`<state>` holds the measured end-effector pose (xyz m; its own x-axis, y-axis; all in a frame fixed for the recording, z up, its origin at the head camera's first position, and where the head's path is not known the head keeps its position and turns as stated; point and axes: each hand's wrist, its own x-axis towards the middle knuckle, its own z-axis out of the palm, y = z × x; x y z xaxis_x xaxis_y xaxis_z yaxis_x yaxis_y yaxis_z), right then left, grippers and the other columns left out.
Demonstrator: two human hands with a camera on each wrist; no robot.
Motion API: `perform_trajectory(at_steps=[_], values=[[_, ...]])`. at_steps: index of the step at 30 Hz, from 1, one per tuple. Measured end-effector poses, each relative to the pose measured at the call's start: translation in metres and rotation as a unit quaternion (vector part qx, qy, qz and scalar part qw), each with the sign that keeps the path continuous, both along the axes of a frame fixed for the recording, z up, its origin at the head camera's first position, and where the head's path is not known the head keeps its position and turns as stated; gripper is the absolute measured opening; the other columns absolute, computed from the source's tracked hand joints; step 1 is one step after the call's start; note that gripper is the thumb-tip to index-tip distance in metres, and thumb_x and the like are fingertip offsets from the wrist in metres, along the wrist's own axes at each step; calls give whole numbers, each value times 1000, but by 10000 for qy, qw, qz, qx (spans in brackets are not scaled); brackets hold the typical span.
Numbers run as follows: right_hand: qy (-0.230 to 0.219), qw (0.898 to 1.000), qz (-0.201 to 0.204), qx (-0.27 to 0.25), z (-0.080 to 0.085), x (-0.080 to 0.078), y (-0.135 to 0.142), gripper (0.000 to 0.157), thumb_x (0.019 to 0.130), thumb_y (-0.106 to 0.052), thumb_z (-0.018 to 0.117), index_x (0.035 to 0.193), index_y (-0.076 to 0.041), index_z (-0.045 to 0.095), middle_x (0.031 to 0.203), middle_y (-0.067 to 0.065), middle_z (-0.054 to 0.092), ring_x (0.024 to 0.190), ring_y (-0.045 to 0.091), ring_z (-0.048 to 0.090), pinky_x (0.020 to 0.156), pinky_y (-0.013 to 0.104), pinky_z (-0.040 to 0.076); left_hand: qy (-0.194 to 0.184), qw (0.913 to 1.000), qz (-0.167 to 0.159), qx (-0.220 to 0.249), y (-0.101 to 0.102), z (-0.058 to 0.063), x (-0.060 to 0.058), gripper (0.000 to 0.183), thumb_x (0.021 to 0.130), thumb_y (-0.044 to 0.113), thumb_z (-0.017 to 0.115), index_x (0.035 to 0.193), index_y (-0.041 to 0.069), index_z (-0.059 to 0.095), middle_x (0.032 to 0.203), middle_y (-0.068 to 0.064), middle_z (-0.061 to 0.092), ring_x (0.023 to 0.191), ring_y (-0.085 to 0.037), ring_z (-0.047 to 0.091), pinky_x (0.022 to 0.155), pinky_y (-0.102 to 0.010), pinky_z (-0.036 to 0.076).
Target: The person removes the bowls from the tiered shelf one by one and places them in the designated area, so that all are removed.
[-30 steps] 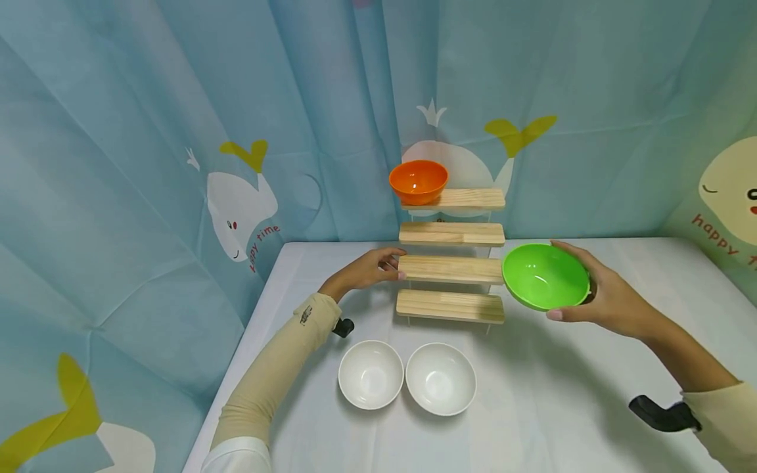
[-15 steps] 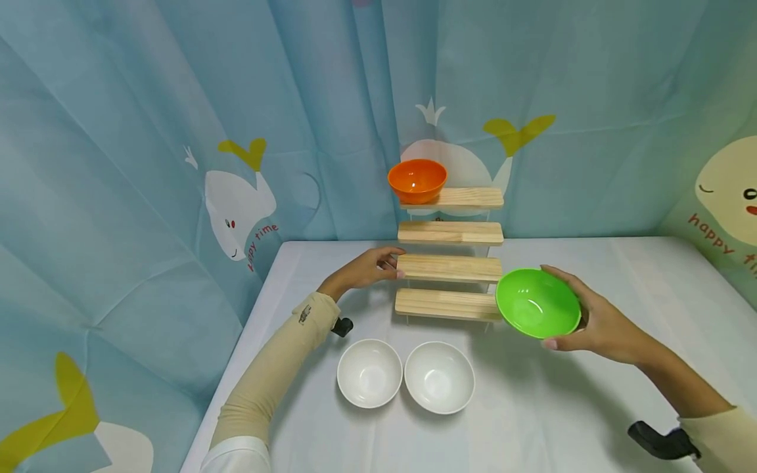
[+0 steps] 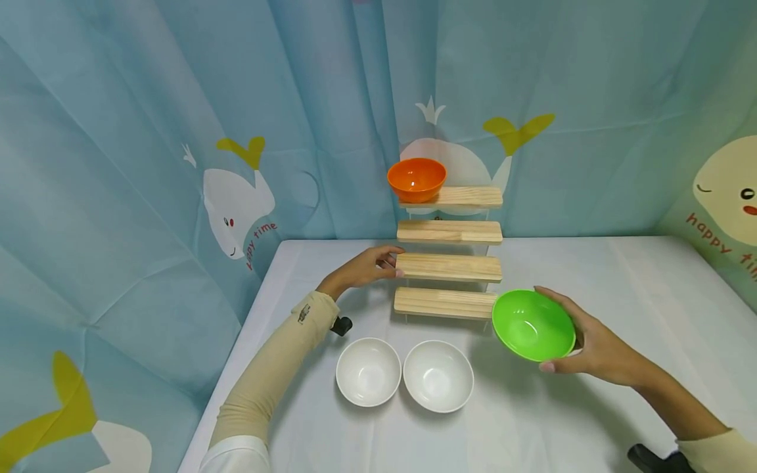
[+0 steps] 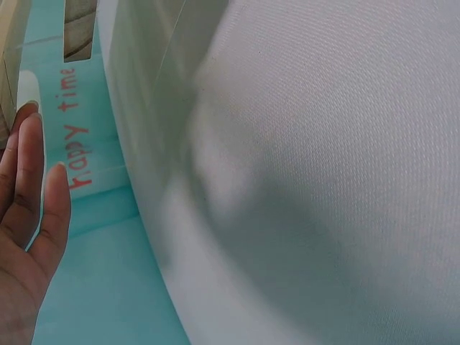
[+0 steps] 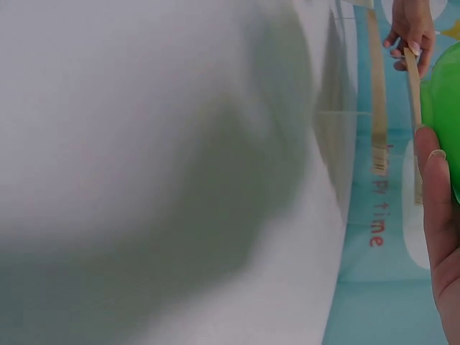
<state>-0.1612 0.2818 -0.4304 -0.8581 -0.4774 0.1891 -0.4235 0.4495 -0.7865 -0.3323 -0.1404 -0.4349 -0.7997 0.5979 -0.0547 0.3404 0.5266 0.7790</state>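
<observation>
My right hand (image 3: 597, 348) holds a green bowl (image 3: 534, 326) by its right side, thumb at the near rim and fingers behind. The bowl is tilted toward me, raised over the table beside the lowest board. My left hand (image 3: 369, 266) grips the left end of a board on a tiered wooden shelf (image 3: 447, 267), thumb at its front edge and fingers at the back. An orange bowl (image 3: 416, 180) stands on the left of the top board. In the right wrist view, only an edge of the green bowl (image 5: 447, 122) shows beside the fingers.
Two white bowls (image 3: 368, 372) sit side by side on the white-covered table (image 3: 621, 295), in front of the shelf. Blue curtains (image 3: 331, 118) printed with whales hang behind the table and along its left side.
My right hand has brought the green bowl down and toward me, from beside the second-lowest board to beside and just below the lowest. The left hand has stayed at the shelf.
</observation>
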Motion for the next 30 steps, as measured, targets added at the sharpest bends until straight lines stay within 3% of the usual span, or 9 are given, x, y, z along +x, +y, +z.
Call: perform_trajectory(at_steps=[7, 25, 30], values=[[-306, 9989, 286, -220, -14, 7, -1, 113, 72, -1, 85, 162, -17, 18, 143, -15, 36, 110, 1, 55, 70, 29, 59, -6, 10000, 10, -28, -1, -1, -1, 58, 96, 29, 70, 148, 14, 49, 124, -10, 61, 112, -22, 63, 97, -34, 53], [-838, 9939, 559, -445, -41, 19, -6, 107, 74, -5, 83, 161, -17, 21, 133, -10, 48, 106, 6, 60, 71, 31, 60, -61, 10000, 0, 30, -1, -1, -1, 58, 97, 29, 69, 149, 13, 48, 125, -11, 61, 112, -23, 63, 96, -34, 53], [-911, 9938, 555, -324, -45, 20, -7, 106, 73, -10, 85, 160, -17, 23, 133, 4, 49, 104, 7, 61, 69, 31, 59, -87, 10000, -5, 45, 0, 0, -1, 58, 97, 29, 69, 149, 12, 48, 125, -12, 61, 112, -23, 62, 97, -35, 53]])
